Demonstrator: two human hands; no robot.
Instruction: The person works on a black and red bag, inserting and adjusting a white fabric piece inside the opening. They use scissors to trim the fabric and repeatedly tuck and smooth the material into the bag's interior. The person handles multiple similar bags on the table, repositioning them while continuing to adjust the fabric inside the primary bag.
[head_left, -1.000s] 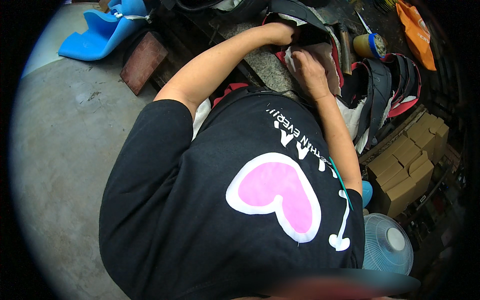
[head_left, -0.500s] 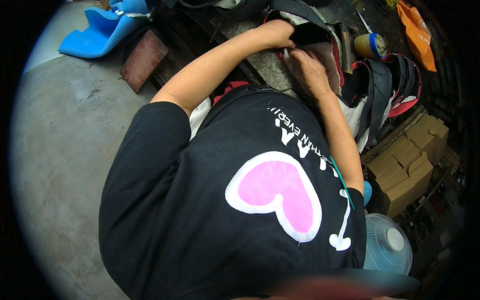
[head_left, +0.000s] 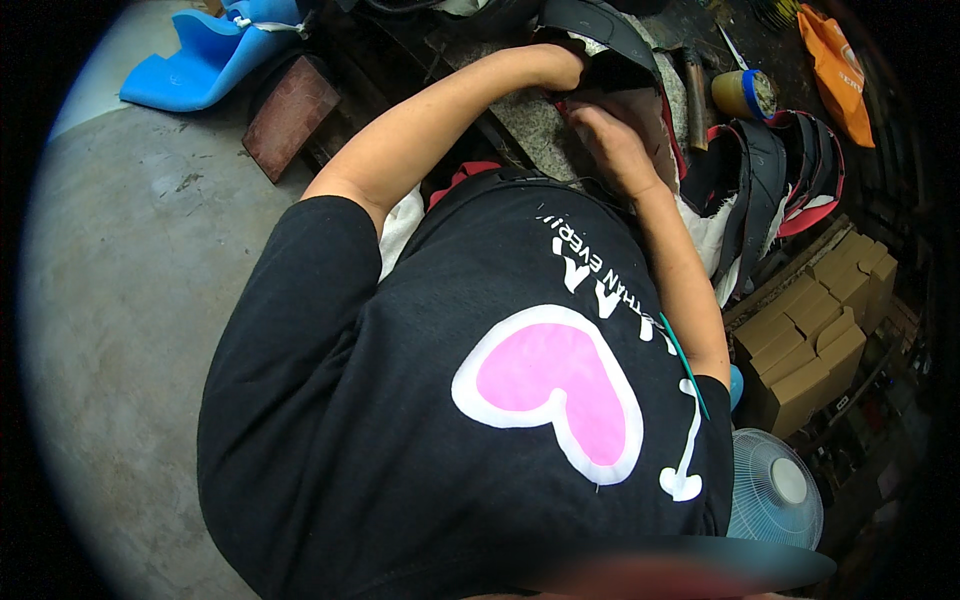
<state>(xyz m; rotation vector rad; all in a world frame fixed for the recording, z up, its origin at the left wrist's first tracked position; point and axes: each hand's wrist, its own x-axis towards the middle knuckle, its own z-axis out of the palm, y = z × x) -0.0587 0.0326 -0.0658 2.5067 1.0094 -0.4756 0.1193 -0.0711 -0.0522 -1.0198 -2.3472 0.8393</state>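
1. Shoe upper (head_left: 640, 95), a pale lining piece edged with a black strap and a red rim, lies on the grey stone slab (head_left: 535, 125) at the far side of my workbench, just ahead of my chest.
2. Progress, as I judge it: the piece is spread and pinned down, so I am mid-way through working it; a stack of black and red uppers (head_left: 770, 170) waits to its right, so plenty seems left.
3. My left hand (head_left: 560, 68) curls closed on the upper's far left edge, fingers tucked under the black strap.
4. My right hand (head_left: 615, 145) lies flat on its near edge, fingers pressing it down; whether they pinch anything I cannot tell.
5. Beyond the upper stand a yellow glue pot (head_left: 742, 95) and a hammer (head_left: 692, 85).
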